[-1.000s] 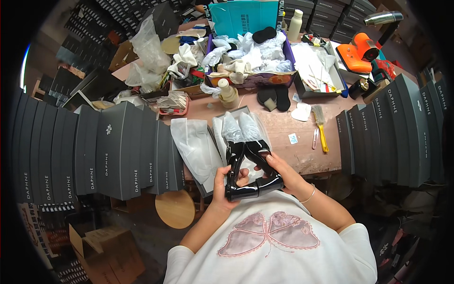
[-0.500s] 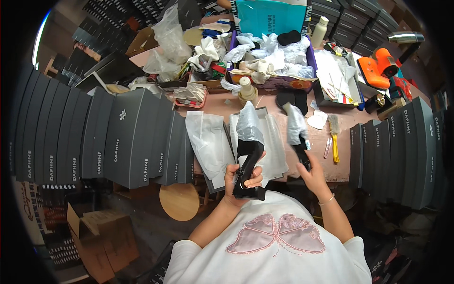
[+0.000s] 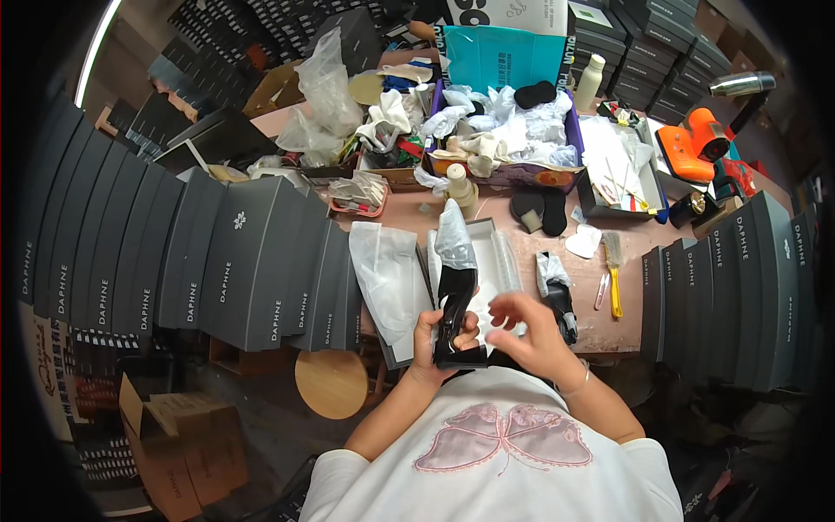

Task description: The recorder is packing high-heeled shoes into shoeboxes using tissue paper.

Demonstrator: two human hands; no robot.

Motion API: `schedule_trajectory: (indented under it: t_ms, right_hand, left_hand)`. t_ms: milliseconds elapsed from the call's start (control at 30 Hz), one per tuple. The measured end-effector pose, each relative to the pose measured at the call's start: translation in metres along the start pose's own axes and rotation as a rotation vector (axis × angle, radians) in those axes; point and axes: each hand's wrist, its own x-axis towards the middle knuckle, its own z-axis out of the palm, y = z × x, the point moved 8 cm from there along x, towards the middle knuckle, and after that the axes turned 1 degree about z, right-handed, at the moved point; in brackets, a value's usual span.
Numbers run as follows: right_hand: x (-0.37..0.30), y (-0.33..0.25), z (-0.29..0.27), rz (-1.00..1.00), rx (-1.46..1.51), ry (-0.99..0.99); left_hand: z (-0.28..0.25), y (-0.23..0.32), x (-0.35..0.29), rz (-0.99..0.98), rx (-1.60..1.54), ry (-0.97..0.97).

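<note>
The left hand is closed around a glossy black shoe, held tilted in front of the shirt, its toe end pointing away and sheathed in thin, crinkled whitish wrapping; the thumb and curled fingers cover much of the shoe's middle, so the shape there is hard to make out. Just beside it the right hand is empty as far as can be seen — fingers bent and spread — though whether a fingertip brushes the shoe cannot be told. A thin bracelet rings that wrist. Past the right hand a second black shoe lies on the worn, pinkish tabletop, its toe end wrapped too, its near end partly hidden by the hand. Beyond the held shoe sits an open box lined with soft white paper, its interior largely blocked by shoe and hand; limp, translucent paper drapes to its left. To the right lies a brush with a smooth yellow handle and pale bristles. Farther back, a purple-edged carton brims with crumpled white wads, the lower ones buried. Matte dark-grey boxes stand upright in a row at left, the outermost lost in the fisheye's black rim.
</note>
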Motion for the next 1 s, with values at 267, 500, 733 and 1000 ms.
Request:
schedule_trajectory:
  t_ms: [267,500,733,1000]
  right_hand:
    - [0.034,0.049,0.016,0.188,0.218,0.038]
    - [0.021,0.063,0.023,0.280,0.416,-0.266]
    - [0.010,0.091,0.013,0.345,0.452,-0.128]
    - [0.021,0.096,0.011,0.391,0.658,0.094]
  left_hand:
    - [-0.010,-0.011,-0.017,0.090,0.492,0.089]
    - [-0.014,-0.026,-0.024,-0.101,0.199,0.052]
    - [-0.010,-0.031,-0.023,-0.174,0.034,0.057]
    - [-0.012,-0.038,-0.030,-0.203,-0.005,0.090]
